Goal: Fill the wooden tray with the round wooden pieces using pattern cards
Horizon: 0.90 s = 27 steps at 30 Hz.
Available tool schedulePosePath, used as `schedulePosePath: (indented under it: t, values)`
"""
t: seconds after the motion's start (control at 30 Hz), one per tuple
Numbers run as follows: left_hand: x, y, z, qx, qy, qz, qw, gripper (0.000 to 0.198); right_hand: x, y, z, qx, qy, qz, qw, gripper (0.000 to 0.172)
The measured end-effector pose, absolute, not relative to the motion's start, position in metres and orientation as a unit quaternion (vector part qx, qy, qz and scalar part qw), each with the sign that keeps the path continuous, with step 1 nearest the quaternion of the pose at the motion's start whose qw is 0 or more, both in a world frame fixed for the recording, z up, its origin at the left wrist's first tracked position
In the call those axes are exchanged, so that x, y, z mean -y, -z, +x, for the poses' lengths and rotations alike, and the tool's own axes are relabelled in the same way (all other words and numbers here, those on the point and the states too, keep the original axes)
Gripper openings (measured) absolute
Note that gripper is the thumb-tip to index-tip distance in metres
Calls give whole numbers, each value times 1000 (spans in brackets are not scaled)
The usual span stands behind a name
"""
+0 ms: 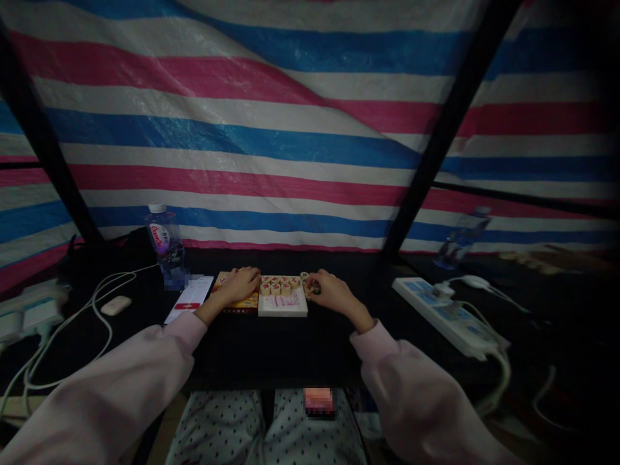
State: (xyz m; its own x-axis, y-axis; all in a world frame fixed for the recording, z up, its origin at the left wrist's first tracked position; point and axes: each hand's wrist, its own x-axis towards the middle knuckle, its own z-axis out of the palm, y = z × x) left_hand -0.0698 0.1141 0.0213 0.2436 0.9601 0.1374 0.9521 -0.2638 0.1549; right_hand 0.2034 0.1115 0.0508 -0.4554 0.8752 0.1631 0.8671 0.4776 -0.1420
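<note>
A white box (283, 310) lies on the black table in front of me. In its far part sit several round wooden Chinese chess pieces (276, 289) with red characters, and a pinkish printed sheet shows in the near part. To its left, against the box, is an orange-and-yellow printed box lid (248, 303). My left hand (241, 284) lies over the lid, fingers stretched toward the white box. Just right of the box, my right hand (332, 290) has its fingers curled and pinched on a Chinese chess piece, with other pieces beside the fingertips, partly hidden.
At the left stand a clear water bottle (167, 248), a white-and-red card (190, 301), a small white case (116, 305) and looped white cables. A white power strip (440, 316) with plugs lies at the right, near another bottle (462, 239). Striped sheeting (252, 142) hangs behind.
</note>
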Motion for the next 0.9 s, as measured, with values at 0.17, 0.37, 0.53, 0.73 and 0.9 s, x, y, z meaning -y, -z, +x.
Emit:
schedulePosePath:
  t: [0.17, 0.37, 0.53, 0.73, 0.9]
  values:
    - [-115, -20, -70, -602, -105, 792, 18, 39, -111, -54, 204, 864, -42, -489, 107, 18]
    - [-115, -20, -70, -602, -108, 791, 18, 39, -119, -47, 206, 888, -77, -432, 140, 13]
    - [-114, -20, -70, -602, -111, 791, 18, 39, -123, -42, 205, 890, -87, -421, 152, 13]
    - [-116, -19, -70, -601, -110, 791, 18, 38, -123, -39, 203, 890, -103, -412, 166, 8]
    - [-117, -18, -71, -603, -109, 790, 19, 38, -118, -43, 203, 890, -109, -411, 166, 9]
